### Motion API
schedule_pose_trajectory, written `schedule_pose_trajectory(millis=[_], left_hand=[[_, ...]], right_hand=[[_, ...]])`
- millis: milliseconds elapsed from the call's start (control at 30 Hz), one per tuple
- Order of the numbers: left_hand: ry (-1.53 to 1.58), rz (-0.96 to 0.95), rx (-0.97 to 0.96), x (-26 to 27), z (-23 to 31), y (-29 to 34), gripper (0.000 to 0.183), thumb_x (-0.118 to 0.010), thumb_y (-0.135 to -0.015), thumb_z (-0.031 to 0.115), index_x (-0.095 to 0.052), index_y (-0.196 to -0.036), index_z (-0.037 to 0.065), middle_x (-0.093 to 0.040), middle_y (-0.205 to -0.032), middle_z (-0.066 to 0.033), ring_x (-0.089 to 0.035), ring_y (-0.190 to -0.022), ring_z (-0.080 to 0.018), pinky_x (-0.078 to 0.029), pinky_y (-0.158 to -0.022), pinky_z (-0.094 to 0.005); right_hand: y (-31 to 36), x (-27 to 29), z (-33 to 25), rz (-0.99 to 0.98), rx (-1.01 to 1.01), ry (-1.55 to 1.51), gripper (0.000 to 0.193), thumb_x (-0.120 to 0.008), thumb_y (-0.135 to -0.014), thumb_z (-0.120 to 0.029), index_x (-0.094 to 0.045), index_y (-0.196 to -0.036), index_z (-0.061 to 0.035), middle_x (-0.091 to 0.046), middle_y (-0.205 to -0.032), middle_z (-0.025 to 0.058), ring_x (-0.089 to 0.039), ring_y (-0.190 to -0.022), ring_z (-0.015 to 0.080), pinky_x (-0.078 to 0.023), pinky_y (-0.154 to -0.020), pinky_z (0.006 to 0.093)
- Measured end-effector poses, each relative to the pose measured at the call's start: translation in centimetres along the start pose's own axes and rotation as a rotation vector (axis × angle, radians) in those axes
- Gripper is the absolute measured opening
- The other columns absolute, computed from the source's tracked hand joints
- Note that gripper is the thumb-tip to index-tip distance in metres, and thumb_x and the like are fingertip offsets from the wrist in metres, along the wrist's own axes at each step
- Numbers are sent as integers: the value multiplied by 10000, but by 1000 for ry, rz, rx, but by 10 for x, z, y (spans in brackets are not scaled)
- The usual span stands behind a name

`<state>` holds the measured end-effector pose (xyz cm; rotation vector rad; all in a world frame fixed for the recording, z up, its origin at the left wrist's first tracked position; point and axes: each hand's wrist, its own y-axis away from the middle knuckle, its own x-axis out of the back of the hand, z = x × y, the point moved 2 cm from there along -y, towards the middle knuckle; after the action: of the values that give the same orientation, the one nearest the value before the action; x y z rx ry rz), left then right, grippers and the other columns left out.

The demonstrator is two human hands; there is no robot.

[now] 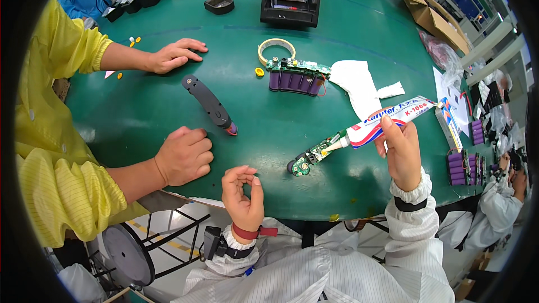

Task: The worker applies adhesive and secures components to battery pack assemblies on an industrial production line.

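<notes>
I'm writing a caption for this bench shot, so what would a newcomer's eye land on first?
First, the white squeeze tube gripped in the right hand, its nozzle on a small green circuit board on the green table. The left hand hovers empty, fingers curled, at the near edge. To the left, a person's yellow sleeves lean in beside a dark handle-shaped part.

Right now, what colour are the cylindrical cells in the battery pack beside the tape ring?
Purple cylindrical cells, under a green circuit board; head view.

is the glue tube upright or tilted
Tilted. The right hand holds the glue tube slanting, its nozzle down-left at the small circuit board on the table and its tail up-right.
</notes>
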<state>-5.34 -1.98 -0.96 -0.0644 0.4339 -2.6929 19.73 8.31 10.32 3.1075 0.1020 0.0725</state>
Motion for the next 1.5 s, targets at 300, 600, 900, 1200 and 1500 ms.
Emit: schedule_pose_trajectory(millis=[300,600,900,1200,1500], left_hand=[[-9,27,-24,0,-1,-1,326,-541,-838,-112,-480,-1146,-25,-553,-1039,-138,-559,-836,-148,-460,-735,-249],[-3,17,-2,0,0,0,337,-535,-851,-103,-461,-1168,-15,-547,-1037,-119,-540,-854,-140,-443,-765,-248],[12,1,12,-2,-1,0,348,-531,-867,-88,-440,-1190,-1,-540,-1031,-100,-518,-864,-132,-426,-795,-251],[3,30,-23,1,-2,-1,345,-532,-842,-117,-465,-1164,-13,-548,-1028,-126,-548,-813,-138,-448,-726,-245],[-237,-137,-94,-11,25,-11,459,-653,-779,-49,-485,-1201,13,-547,-1123,-129,-533,-951,-184,-442,-812,-282]], right_hand=[[-3,1,-2,-7,-14,26,355,-639,-896,-369,-594,-821,-25,-554,-616,22,-467,-497,83,-330,-458,234],[-15,1,-2,-66,-76,43,399,-594,-920,-398,-587,-759,-33,-529,-576,15,-446,-484,76,-318,-459,234],[-26,4,2,-96,-128,103,523,-556,-921,-498,-555,-636,-60,-474,-499,5,-413,-451,68,-305,-455,227],[-31,11,14,-156,-345,-147,538,-516,-938,-537,-567,-653,-84,-511,-522,4,-389,-394,67,-273,-404,212],[-16,30,4,-307,-522,-1147,586,-479,-926,-604,-651,-885,-44,-481,-516,-102,-380,-393,22,-342,-588,243]])
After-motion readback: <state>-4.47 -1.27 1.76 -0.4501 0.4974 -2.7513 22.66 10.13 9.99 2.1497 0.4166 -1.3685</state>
